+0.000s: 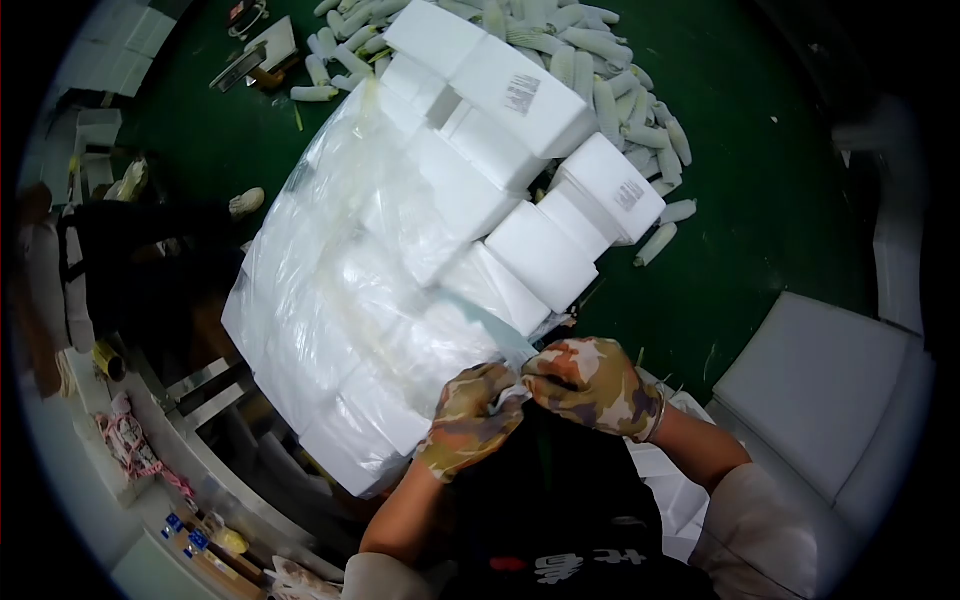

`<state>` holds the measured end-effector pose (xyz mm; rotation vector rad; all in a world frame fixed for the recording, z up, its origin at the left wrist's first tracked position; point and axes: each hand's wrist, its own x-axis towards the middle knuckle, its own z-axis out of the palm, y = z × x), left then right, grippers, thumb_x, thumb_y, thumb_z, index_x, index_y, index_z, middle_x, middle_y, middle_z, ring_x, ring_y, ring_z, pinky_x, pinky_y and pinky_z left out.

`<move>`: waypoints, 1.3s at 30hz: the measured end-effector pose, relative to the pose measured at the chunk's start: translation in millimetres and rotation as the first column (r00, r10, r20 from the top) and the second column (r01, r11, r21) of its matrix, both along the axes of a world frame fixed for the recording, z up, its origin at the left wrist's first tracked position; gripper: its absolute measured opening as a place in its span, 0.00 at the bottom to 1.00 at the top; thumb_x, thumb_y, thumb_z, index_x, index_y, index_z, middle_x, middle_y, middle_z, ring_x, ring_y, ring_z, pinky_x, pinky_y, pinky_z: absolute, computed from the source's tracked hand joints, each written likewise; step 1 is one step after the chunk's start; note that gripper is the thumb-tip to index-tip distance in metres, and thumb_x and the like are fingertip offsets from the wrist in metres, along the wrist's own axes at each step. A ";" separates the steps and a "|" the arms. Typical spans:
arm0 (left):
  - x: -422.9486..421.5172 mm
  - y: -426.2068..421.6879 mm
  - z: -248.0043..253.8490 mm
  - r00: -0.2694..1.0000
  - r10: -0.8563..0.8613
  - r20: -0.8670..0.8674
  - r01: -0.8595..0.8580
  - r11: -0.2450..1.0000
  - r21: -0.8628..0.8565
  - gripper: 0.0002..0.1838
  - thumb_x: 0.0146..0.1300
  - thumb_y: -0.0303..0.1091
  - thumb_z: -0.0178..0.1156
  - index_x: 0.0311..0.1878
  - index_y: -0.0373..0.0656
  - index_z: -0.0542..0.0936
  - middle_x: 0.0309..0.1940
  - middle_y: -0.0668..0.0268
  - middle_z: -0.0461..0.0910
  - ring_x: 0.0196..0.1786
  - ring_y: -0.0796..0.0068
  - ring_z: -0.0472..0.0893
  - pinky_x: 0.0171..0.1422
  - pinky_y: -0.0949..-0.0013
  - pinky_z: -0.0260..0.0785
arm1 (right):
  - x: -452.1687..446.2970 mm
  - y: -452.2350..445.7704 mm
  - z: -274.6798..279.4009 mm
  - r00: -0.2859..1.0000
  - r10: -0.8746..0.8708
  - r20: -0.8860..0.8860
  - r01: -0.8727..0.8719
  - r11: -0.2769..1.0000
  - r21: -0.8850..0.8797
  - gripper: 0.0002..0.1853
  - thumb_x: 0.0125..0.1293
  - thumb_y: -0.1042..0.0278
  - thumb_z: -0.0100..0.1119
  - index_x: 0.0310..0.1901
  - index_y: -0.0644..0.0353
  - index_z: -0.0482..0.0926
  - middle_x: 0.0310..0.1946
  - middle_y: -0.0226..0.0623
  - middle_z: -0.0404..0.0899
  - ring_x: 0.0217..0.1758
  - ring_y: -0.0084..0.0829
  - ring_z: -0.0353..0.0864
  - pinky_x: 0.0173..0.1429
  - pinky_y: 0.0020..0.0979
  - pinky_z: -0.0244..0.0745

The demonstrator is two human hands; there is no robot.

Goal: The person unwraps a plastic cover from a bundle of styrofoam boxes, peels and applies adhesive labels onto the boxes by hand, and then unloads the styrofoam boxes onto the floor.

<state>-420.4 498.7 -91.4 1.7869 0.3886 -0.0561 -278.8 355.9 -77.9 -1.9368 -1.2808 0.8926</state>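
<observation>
My left hand (468,418), in a camouflage-patterned glove, pinches a gathered bit of clear plastic film near my chest. Right beside it, my right hand (592,388), gloved the same way, is closed on the same bunched plastic. The clear plastic film (320,250) stretches away from my hands over a large stack of white foam boxes (430,190). Some boxes at the right and far end stand outside the film, and one foam box (615,190) carries a printed label. My gloves hide exactly how the fingertips grip the film.
A heap of long pale produce in netting (600,85) lies on the green floor (740,180) beyond the boxes. A scale (262,60) stands at the upper left. Another person's shoe (247,203) shows at left. A large pale lidded container (815,390) is on the right.
</observation>
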 end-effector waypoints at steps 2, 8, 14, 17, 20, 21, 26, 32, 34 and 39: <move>-8.3 3.6 -5.8 0.998 -0.064 0.028 0.064 0.998 0.010 0.07 0.51 0.22 0.58 0.35 0.39 0.78 0.26 0.59 0.74 0.29 0.59 0.73 0.35 0.65 0.66 | -17.4 -21.5 -25.4 0.996 0.053 0.077 -0.063 0.990 0.128 0.11 0.60 0.63 0.60 0.42 0.56 0.79 0.35 0.37 0.79 0.37 0.39 0.79 0.43 0.33 0.74; -23.1 -4.9 -10.2 0.978 -0.104 -0.182 0.072 0.982 -0.177 0.07 0.54 0.23 0.58 0.38 0.37 0.77 0.28 0.62 0.75 0.32 0.71 0.74 0.36 0.71 0.67 | -17.1 -29.2 -11.5 0.991 0.111 -0.080 -0.105 0.991 0.084 0.15 0.57 0.64 0.60 0.48 0.52 0.77 0.45 0.34 0.76 0.46 0.36 0.76 0.50 0.34 0.71; -46.3 -28.5 -0.3 0.984 -0.153 -0.095 0.084 0.856 -0.510 0.18 0.56 0.31 0.62 0.51 0.39 0.78 0.42 0.63 0.78 0.45 0.74 0.73 0.51 0.69 0.67 | -2.6 -24.6 41.1 0.954 0.291 -0.073 -0.290 0.957 0.024 0.13 0.54 0.61 0.60 0.41 0.54 0.78 0.33 0.36 0.77 0.38 0.39 0.77 0.43 0.37 0.72; -57.7 -33.1 11.4 0.977 -0.208 -0.051 0.135 0.783 -0.608 0.21 0.58 0.34 0.61 0.56 0.39 0.76 0.50 0.60 0.77 0.51 0.70 0.73 0.58 0.69 0.65 | -12.3 -17.2 73.9 0.897 0.375 0.232 -0.410 0.904 0.124 0.10 0.49 0.62 0.62 0.34 0.54 0.78 0.29 0.36 0.78 0.33 0.40 0.77 0.37 0.37 0.73; -71.4 -37.5 48.7 0.971 -0.204 -0.128 0.113 0.855 -0.506 0.23 0.59 0.35 0.60 0.57 0.35 0.74 0.50 0.62 0.77 0.50 0.75 0.72 0.57 0.72 0.64 | -22.4 -10.6 101.6 0.804 0.526 0.277 -0.570 0.815 0.107 0.07 0.52 0.65 0.59 0.33 0.53 0.80 0.31 0.36 0.79 0.33 0.40 0.79 0.34 0.40 0.75; -76.1 -39.0 57.7 0.979 -0.186 -0.085 0.105 0.815 -0.569 0.24 0.59 0.35 0.60 0.58 0.34 0.73 0.50 0.63 0.77 0.50 0.76 0.72 0.57 0.72 0.64 | -27.5 -7.5 118.1 0.785 0.531 0.318 -0.583 0.807 0.092 0.06 0.53 0.65 0.58 0.30 0.55 0.80 0.29 0.36 0.79 0.31 0.41 0.80 0.32 0.40 0.76; -84.7 -45.4 79.1 0.999 -0.039 0.035 0.052 0.814 -0.579 0.23 0.60 0.33 0.59 0.58 0.33 0.73 0.46 0.67 0.78 0.46 0.81 0.72 0.53 0.75 0.64 | -33.7 4.7 165.9 0.692 0.649 0.315 -0.706 0.700 0.107 0.08 0.50 0.64 0.61 0.32 0.55 0.79 0.33 0.38 0.79 0.36 0.42 0.79 0.40 0.39 0.75; -116.0 -42.5 118.7 0.979 0.197 0.048 -0.147 0.852 -0.503 0.19 0.56 0.30 0.59 0.51 0.33 0.76 0.43 0.66 0.80 0.44 0.79 0.75 0.51 0.76 0.66 | -63.1 22.9 221.7 0.927 0.361 0.105 -0.371 0.836 0.403 0.15 0.47 0.79 0.60 0.39 0.62 0.74 0.35 0.43 0.78 0.37 0.42 0.79 0.41 0.36 0.74; -133.7 -45.4 119.6 0.949 0.295 0.110 -0.196 0.827 -0.527 0.19 0.57 0.30 0.59 0.51 0.33 0.76 0.42 0.67 0.80 0.43 0.80 0.75 0.51 0.76 0.66 | -76.5 43.2 242.7 0.851 0.458 0.256 -0.524 0.723 0.450 0.14 0.47 0.79 0.61 0.38 0.62 0.76 0.34 0.43 0.79 0.38 0.43 0.79 0.42 0.38 0.74; -166.6 -59.5 149.7 0.886 0.449 0.118 -0.325 0.782 -0.531 0.12 0.64 0.34 0.60 0.44 0.35 0.77 0.36 0.74 0.77 0.39 0.87 0.71 0.45 0.79 0.65 | -102.9 85.6 244.0 0.419 0.855 0.305 -0.898 0.339 0.281 0.16 0.48 0.79 0.60 0.42 0.57 0.80 0.41 0.40 0.78 0.45 0.41 0.77 0.49 0.37 0.73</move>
